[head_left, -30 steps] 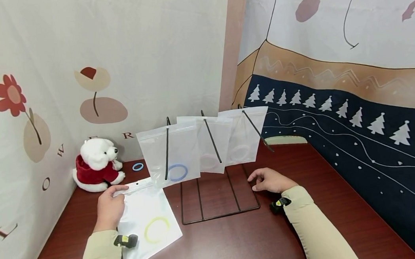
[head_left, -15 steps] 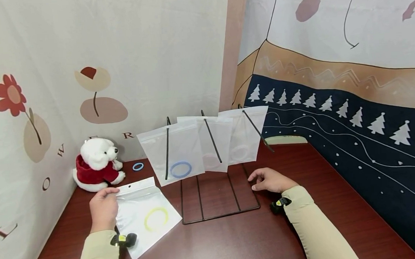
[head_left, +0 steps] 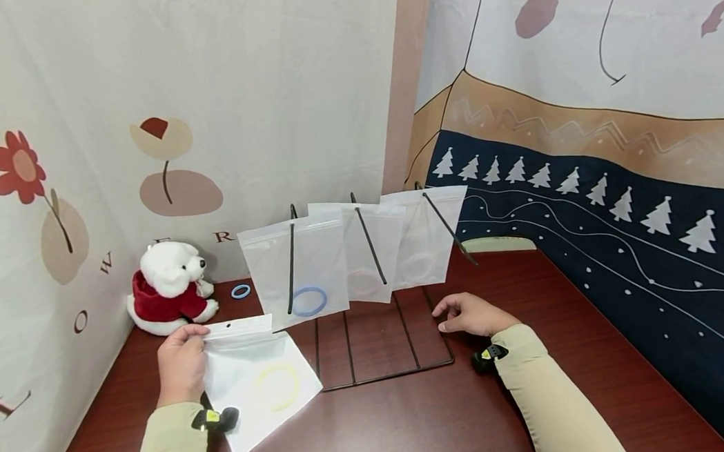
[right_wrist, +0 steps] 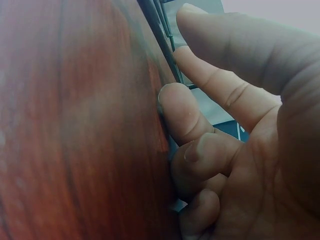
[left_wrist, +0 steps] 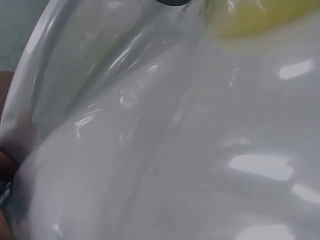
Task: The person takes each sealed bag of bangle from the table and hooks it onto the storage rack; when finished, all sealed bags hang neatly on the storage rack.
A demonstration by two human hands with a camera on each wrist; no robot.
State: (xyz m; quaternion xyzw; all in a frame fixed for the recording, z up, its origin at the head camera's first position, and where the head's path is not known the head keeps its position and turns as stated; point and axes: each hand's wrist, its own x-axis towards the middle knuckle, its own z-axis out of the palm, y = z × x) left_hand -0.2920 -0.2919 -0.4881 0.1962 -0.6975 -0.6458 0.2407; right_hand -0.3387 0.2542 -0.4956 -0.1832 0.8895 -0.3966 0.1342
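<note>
My left hand (head_left: 182, 365) pinches the top left corner of a clear zip bag (head_left: 237, 379) in the head view. The bag slants in front of me with a pale yellow ring (head_left: 297, 382) inside. Close up in the left wrist view, its glossy plastic (left_wrist: 150, 150) fills most of the picture. My right hand (head_left: 474, 314) lies on the table, loosely curled and holding nothing, its fingertips at the right side of a black wire rack (head_left: 386, 375). Contact with the wire cannot be told. In the right wrist view its fingers (right_wrist: 180, 107) are bent near the tabletop.
Three bags hang on the rack's prongs: a left bag (head_left: 320, 256) with a blue ring, a middle bag (head_left: 378, 242) and a right bag (head_left: 412, 230) with paler rings. A plush bear (head_left: 169, 289) and a loose blue ring (head_left: 240, 291) sit at the back left.
My left hand has shifted slightly left and back with the bag, whose top edge now tilts up. The left hanging bag swung right, then back. My right hand has stayed still.
</note>
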